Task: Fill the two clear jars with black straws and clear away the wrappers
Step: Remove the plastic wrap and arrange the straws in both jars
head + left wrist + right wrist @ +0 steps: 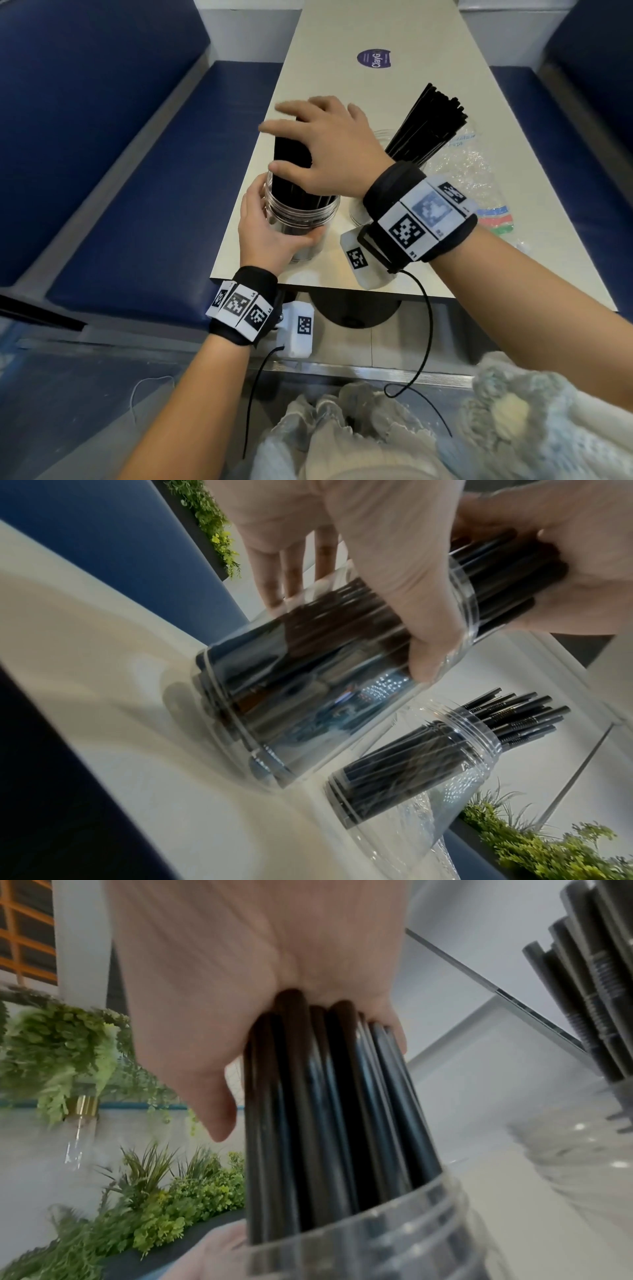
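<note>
Near jar [301,219] sits at the table [342,68] front-left corner, close to both edges. Left hand [263,229] wraps its wall; right hand [329,147], fingers spread, covers its straw bundle [291,161]. Second jar [411,772] just right, wrappers [472,164] beyond. Blue benches [137,188] flank the table.

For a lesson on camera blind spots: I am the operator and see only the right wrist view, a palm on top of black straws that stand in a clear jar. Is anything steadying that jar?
Observer: Yes. The left hand grips the jar, with its fingers curled round the wall.
Operator: Where on the table does it stand?
Observer: By the near left corner, close to the edge.
Operator: Are the wrappers cleared away?
Observer: No. Crumpled and clear, they lie on the table to the right of the second jar.
</note>
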Motion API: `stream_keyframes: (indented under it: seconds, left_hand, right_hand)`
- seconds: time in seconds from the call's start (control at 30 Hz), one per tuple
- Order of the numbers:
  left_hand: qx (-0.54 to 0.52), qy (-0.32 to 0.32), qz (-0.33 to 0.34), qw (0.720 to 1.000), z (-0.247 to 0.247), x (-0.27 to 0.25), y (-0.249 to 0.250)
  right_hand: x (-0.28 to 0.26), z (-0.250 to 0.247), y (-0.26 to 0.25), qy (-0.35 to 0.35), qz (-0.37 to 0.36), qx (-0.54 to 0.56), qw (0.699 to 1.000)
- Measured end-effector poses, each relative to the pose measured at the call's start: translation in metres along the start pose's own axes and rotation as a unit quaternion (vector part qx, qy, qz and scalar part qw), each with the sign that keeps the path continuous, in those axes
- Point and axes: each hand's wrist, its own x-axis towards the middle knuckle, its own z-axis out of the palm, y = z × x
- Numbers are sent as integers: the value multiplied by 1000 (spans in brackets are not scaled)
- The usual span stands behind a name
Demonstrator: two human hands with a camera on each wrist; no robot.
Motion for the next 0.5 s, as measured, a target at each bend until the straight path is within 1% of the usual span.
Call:
stream_keyframes:
  seconds: [0.07,0.2,0.3,0.43,0.5]
  left_hand:
    - [5,-1,5,1000,0,0,2]
    - [42,0,17,999,1,3,6]
    - [56,0,21,998,3,3,9]
    - [76,1,30,997,4,4,10]
    - [80,2,32,996,3,3,10]
  right_hand:
    - [3,3,1,13,23,6,1000]
    - [11,4,1,60,97,34,993]
    - [13,3,2,84,123,71,986]
    - [15,0,4,139,164,164,963]
    - [15,-3,6,150,184,200,951]
